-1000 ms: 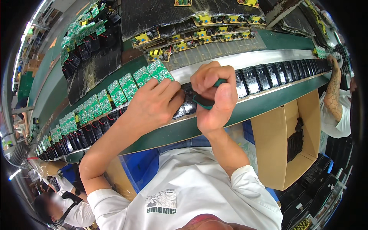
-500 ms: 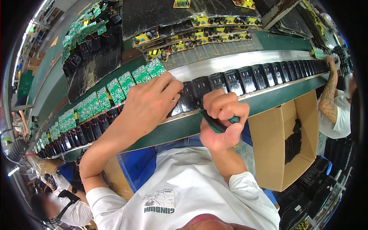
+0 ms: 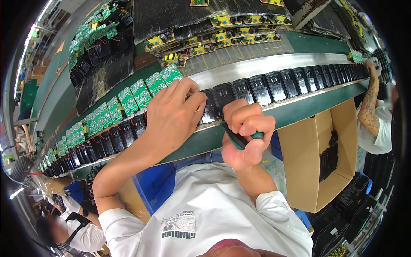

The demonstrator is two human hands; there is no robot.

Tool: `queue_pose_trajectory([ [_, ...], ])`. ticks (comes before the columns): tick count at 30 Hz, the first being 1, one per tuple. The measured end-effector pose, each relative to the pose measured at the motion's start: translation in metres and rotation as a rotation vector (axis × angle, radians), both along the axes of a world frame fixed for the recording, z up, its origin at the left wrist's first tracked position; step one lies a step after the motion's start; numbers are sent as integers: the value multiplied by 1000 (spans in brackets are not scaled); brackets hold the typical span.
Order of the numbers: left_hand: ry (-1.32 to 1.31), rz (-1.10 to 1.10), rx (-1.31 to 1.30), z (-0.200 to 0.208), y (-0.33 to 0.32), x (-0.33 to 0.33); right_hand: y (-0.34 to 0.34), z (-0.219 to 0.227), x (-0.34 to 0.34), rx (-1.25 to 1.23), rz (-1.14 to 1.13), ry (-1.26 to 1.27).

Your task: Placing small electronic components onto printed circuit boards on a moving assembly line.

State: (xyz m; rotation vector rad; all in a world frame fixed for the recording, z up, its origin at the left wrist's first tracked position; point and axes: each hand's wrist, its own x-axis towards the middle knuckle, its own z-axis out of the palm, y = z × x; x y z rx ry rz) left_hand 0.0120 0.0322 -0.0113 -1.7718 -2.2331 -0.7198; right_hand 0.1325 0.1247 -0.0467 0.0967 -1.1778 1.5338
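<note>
Starting at the left: a line of green circuit boards (image 3: 140, 93) runs along the bench edge, with thin red wires (image 3: 121, 127) dropping to the black wired shells (image 3: 116, 140) right below them. Those shells sit packed side by side on the bench rail.

Next along is the left hand (image 3: 173, 113), fingers bent and bunched over the row, near the last board. Can't tell what's pinched in there, if anything, since the hand hides its own fingertips. My take: a light steadying touch beats a hard press, and the red wires shouldn't get snagged.

Just right of it the right hand (image 3: 248, 132) has its fingers wrapped around a green-and-black-handled hand tool (image 3: 233, 136), probably pliers or cutters. The tool's head points up toward the near edge of the row, but it's too dark against the shells to tell if it's touching. I'd line the tip up before squeezing, and watch for those left fingertips, because they're pretty close.

Past that, the open black shells (image 3: 262, 89) carry on rightward, shiny insides facing up. Below them is an open cardboard box (image 3: 302, 165) with dark parts inside, and a co-worker's forearm (image 3: 371, 109) reaches the far end.
</note>
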Motion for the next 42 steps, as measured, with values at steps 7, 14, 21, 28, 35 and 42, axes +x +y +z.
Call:
queue_pose_trajectory([
  [7, -6, 55, -67, 5, 2, 2, -1, 3, 3, 8, -10, -54],
  [14, -6, 57, -90, 5, 4, 0, 1, 1, 3, 23, -1, -42],
  [21, 72, 70, -162, 10, 9, -1, 0, 1, 1, 17, 23, -23],
  [28, 84, 79, -205, 9, 12, -2, 11, 7, -20, -47, 21, -68],
  [35, 59, 45, -200, 14, 13, -2, 21, 17, -34, -71, 47, -171],
  [42, 66, 42, -249, 23, 18, -2, 17, 13, -32, 48, 21, -134],
])
